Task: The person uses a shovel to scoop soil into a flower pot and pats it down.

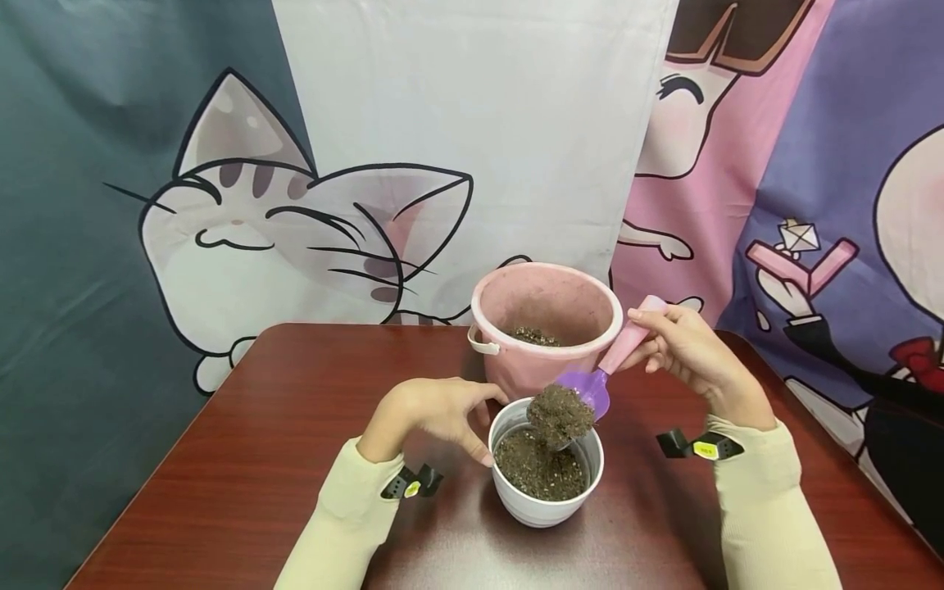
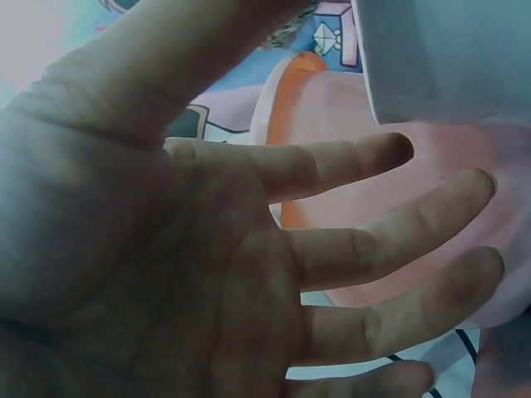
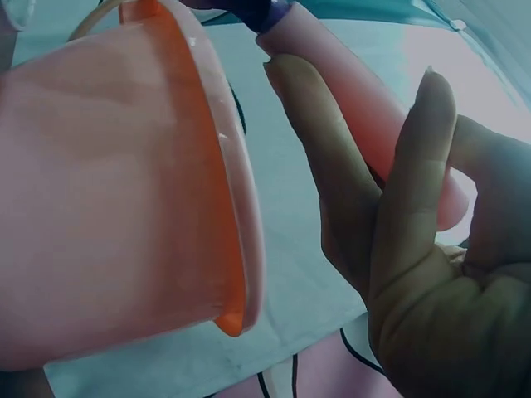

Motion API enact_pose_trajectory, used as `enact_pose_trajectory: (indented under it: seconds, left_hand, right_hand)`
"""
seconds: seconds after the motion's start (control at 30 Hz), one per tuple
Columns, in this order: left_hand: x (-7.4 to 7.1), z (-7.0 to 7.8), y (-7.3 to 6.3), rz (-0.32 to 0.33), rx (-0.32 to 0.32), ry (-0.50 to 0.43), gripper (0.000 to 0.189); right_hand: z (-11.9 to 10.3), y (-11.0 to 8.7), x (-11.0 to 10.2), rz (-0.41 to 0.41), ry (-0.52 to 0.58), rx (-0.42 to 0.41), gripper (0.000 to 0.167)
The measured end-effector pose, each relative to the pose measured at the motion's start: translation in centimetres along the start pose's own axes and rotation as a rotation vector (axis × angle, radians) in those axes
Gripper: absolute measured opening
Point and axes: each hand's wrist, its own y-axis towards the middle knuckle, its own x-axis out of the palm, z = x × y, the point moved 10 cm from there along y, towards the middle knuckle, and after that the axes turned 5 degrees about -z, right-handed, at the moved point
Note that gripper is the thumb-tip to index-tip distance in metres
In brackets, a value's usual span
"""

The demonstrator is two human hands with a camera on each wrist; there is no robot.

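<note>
A white flowerpot (image 1: 542, 512) stands upright on the table, partly filled with dark soil (image 1: 537, 479). Against its left side rests my left hand (image 1: 438, 412), thumb and index finger near the rim. In the left wrist view the other fingers (image 2: 365, 253) reach out fairly straight beside the pot wall (image 2: 448, 66). My right hand (image 1: 689, 348) grips the pink handle of a trowel (image 1: 627, 342) with a purple blade. Over the pot the blade is tilted down, and a clump of soil (image 1: 560, 414) sits at its end, hiding part of the blade.
Right behind the flowerpot stands a pink bucket (image 1: 516, 369) with some soil low inside and a white handle on its left. A reddish-brown wooden table (image 1: 243, 459) carries everything. Printed cartoon curtains (image 1: 472, 98) hang behind the table.
</note>
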Motion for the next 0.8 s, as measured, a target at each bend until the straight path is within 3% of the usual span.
enact_pose_trajectory:
  seconds: [0.27,0.5,0.8]
  left_hand:
    - [0.0,0.2,-0.1,0.009,0.028,-0.007,0.064]
    - [-0.1,0.3,0.0,0.014,0.033,0.007,0.065]
    - [-0.1,0.3,-0.1,0.017,0.028,0.017,0.066]
  right_hand:
    - [1.0,0.9,1.8,-0.077,-0.117,0.025,0.027]
    - [1.2,1.1,2.2,-0.051,-0.242,0.03,0.023]
    - [-1.2,0.3,3.9,-0.031,-0.506,-0.123,0.022]
